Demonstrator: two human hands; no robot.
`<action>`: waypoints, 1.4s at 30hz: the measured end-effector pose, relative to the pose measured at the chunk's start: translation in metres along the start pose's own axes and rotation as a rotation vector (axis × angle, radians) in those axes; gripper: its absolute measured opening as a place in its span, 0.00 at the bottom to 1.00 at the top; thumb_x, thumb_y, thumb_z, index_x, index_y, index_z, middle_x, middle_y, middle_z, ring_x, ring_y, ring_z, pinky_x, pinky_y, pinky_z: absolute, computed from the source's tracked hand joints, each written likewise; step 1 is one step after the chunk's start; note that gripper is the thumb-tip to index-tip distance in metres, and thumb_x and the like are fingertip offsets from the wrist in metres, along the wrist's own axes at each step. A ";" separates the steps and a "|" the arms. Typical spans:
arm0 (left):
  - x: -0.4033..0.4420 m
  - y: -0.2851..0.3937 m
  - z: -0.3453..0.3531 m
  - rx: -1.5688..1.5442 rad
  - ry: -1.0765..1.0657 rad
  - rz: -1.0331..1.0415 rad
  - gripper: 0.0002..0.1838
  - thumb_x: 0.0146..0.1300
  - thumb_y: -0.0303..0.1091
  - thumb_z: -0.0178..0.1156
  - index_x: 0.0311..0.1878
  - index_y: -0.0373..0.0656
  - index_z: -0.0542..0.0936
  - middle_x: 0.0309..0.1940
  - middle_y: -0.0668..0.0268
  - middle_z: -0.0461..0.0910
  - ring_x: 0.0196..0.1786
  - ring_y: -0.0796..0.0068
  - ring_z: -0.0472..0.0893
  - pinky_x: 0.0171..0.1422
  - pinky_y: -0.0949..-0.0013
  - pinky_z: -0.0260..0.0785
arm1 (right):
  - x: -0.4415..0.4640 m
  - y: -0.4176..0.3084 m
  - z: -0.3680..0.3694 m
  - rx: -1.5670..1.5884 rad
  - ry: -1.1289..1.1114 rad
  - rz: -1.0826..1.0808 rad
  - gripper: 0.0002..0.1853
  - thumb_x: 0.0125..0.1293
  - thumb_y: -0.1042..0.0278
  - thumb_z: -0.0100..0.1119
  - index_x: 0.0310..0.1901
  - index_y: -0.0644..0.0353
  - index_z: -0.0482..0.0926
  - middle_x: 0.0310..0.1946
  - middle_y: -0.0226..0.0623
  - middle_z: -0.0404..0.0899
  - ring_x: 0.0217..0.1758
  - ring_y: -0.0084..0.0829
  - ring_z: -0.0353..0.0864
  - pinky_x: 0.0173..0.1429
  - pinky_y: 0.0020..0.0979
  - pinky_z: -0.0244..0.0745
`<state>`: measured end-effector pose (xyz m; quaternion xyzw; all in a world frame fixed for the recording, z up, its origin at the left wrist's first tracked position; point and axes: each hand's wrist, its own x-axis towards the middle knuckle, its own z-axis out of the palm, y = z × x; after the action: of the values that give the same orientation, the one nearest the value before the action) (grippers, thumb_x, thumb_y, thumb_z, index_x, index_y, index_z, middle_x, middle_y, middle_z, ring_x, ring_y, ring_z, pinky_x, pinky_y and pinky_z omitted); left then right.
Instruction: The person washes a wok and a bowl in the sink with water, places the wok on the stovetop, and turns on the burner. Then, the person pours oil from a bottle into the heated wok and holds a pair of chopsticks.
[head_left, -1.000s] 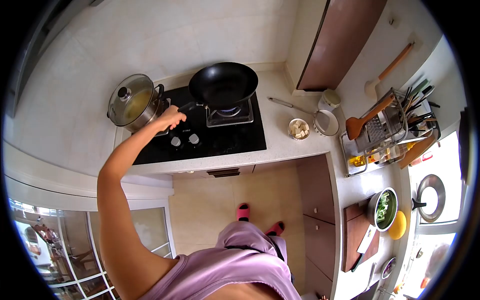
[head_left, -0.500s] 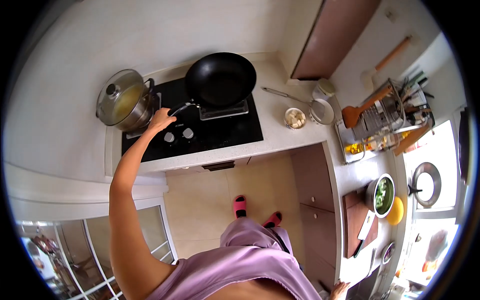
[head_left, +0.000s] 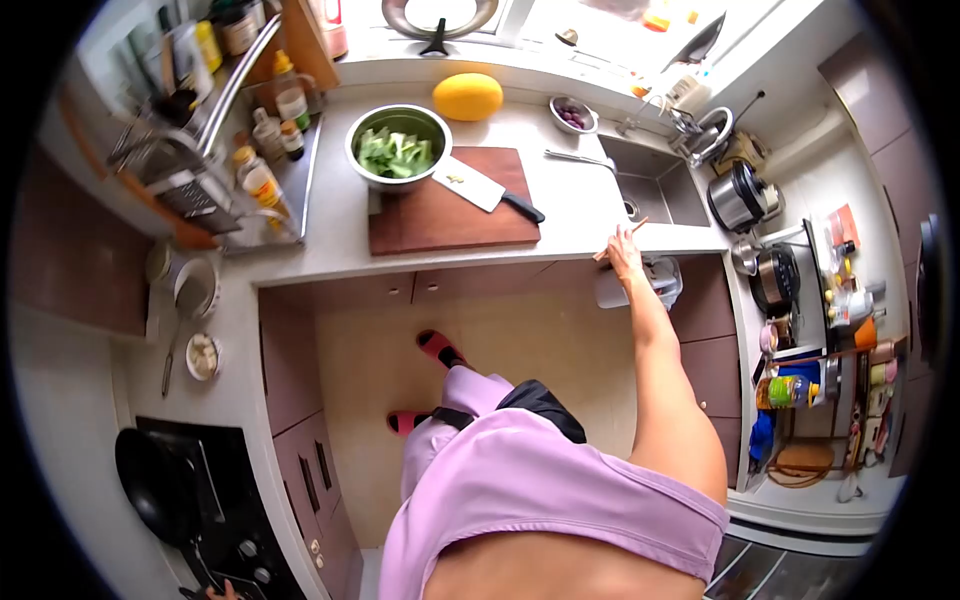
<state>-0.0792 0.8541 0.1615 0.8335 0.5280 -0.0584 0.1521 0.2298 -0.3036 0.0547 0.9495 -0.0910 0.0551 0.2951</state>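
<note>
My right hand (head_left: 625,254) is at the counter's front edge beside the sink (head_left: 655,185). Its fingers are closed around thin brown chopsticks (head_left: 641,224), whose ends stick out on both sides. At the bottom left, only the fingers of my left hand (head_left: 224,592) show, at the handle (head_left: 205,566) of the black wok (head_left: 155,482) on the stove. A wooden cutting board (head_left: 425,220) lies on the counter, with a cleaver (head_left: 470,184) on it. Next to the blade stands a metal bowl (head_left: 352,150) of chopped greens (head_left: 397,153).
A yellow melon (head_left: 468,97) and a small bowl of dark red pieces (head_left: 572,115) sit near the window. At left are a bottle rack (head_left: 300,215) and a bowl of white cubes (head_left: 203,357). A plastic bin (head_left: 665,280) hangs below the sink. Cookers (head_left: 738,195) stand right.
My view has turned right, from the stove to the counter and sink. My right hand, low at the edge before, is now extended with chopsticks. My left hand is still at the wok handle.
</note>
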 end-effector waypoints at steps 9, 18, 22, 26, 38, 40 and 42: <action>-0.094 0.203 0.010 0.255 0.608 0.649 0.23 0.56 0.24 0.58 0.57 0.37 0.73 0.54 0.52 0.74 0.58 0.53 0.72 0.65 0.58 0.60 | 0.059 0.032 0.133 -0.086 -0.146 -0.219 0.09 0.56 0.70 0.55 0.37 0.59 0.80 0.45 0.41 0.75 0.59 0.45 0.68 0.66 0.45 0.62; -0.243 0.480 0.136 0.234 0.112 1.071 0.11 0.55 0.30 0.58 0.43 0.45 0.78 0.45 0.62 0.75 0.52 0.62 0.74 0.56 0.59 0.67 | 0.076 0.019 0.139 0.446 -0.105 -0.066 0.16 0.57 0.77 0.51 0.49 0.67 0.70 0.47 0.50 0.71 0.53 0.48 0.69 0.59 0.42 0.66; -0.248 0.468 0.173 0.173 -0.046 0.974 0.09 0.59 0.29 0.56 0.43 0.45 0.77 0.43 0.66 0.73 0.51 0.65 0.74 0.55 0.60 0.68 | 0.074 0.020 0.126 0.442 -0.063 -0.107 0.23 0.57 0.81 0.45 0.57 0.68 0.67 0.52 0.49 0.70 0.57 0.47 0.68 0.63 0.41 0.62; -0.237 0.441 0.190 0.103 -0.138 0.820 0.09 0.60 0.29 0.55 0.44 0.44 0.77 0.43 0.64 0.73 0.50 0.63 0.74 0.53 0.60 0.70 | 0.079 0.008 0.089 0.507 -0.169 -0.064 0.21 0.62 0.83 0.39 0.58 0.68 0.66 0.56 0.48 0.69 0.60 0.47 0.67 0.65 0.40 0.62; -0.178 0.380 0.215 -0.093 -0.225 0.775 0.07 0.62 0.31 0.55 0.43 0.47 0.76 0.40 0.62 0.75 0.44 0.59 0.77 0.47 0.60 0.71 | 0.092 -0.062 -0.040 0.787 0.203 0.145 0.26 0.55 0.75 0.47 0.58 0.69 0.66 0.53 0.53 0.71 0.58 0.49 0.68 0.65 0.43 0.59; -0.162 0.373 0.221 -0.171 -0.241 0.796 0.07 0.61 0.29 0.55 0.43 0.46 0.76 0.38 0.62 0.76 0.43 0.59 0.77 0.45 0.60 0.71 | 0.092 -0.103 -0.055 0.911 0.298 0.170 0.21 0.57 0.76 0.46 0.53 0.71 0.70 0.49 0.50 0.74 0.57 0.45 0.70 0.63 0.41 0.61; -0.149 0.370 0.227 -0.239 -0.291 0.804 0.07 0.60 0.27 0.56 0.42 0.45 0.76 0.34 0.62 0.77 0.40 0.60 0.78 0.44 0.61 0.71 | 0.094 -0.169 -0.140 1.261 0.248 0.279 0.19 0.57 0.80 0.49 0.52 0.68 0.72 0.47 0.45 0.75 0.53 0.39 0.73 0.58 0.36 0.66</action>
<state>0.2026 0.5077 0.0561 0.9322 0.1381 -0.0500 0.3308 0.3490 -0.0999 0.0914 0.9064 -0.1288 0.2446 -0.3194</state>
